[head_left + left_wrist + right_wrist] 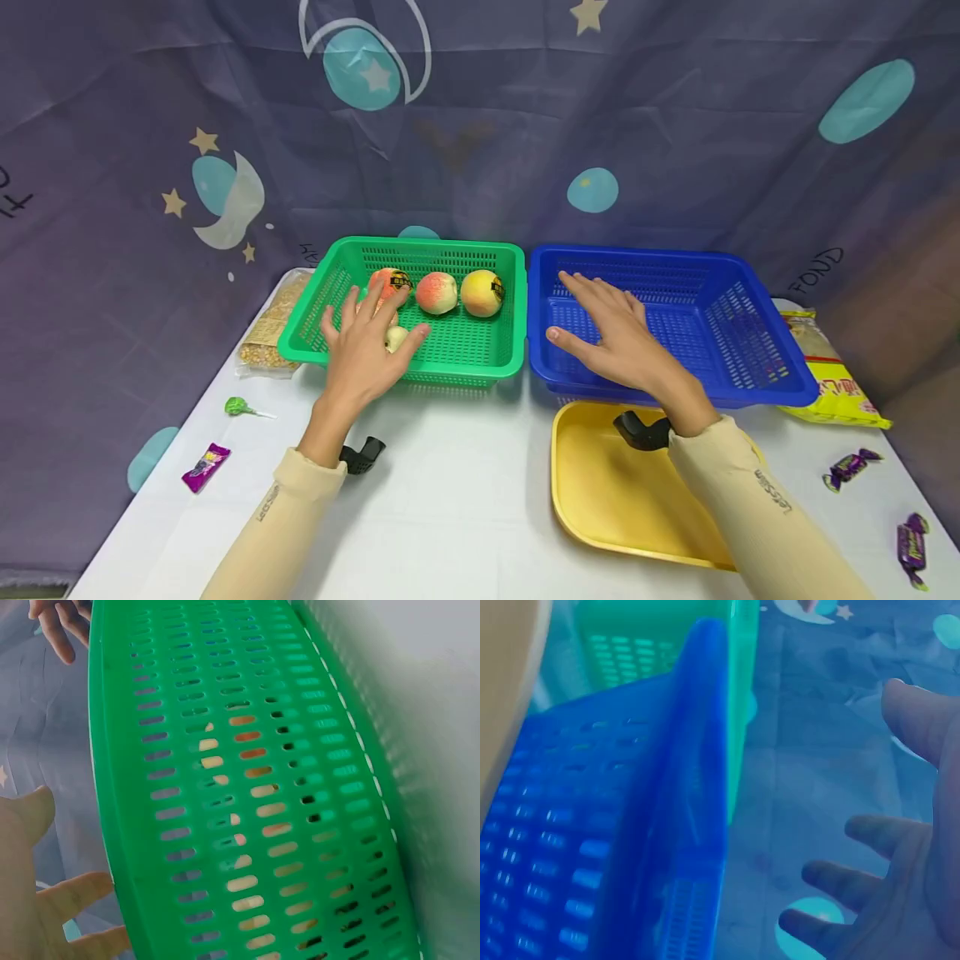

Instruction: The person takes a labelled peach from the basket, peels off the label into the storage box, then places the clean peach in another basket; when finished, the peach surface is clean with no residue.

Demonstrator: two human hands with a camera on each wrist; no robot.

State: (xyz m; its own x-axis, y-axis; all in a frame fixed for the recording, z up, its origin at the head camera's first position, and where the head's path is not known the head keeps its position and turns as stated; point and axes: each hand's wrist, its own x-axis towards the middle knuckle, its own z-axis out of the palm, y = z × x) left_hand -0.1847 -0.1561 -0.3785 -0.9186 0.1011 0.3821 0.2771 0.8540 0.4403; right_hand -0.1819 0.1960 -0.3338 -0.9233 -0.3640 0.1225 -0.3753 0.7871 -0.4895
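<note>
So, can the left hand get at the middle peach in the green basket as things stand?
Probably yes: the left hand hovers open over the green basket, and the middle peach lies uncovered just beyond its fingertips.

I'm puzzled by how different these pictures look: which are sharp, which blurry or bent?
Head view: evenly lit, sharp, edges bowed by the wide lens. Left wrist view: green slotted plastic basket fills the frame, softly blurred. Right wrist view: blue plastic basket and right hand hazy, out of focus.

Blue basket [630, 825] wall close up, green basket [652, 637] behind, right hand [900, 877] fingers spread
</note>
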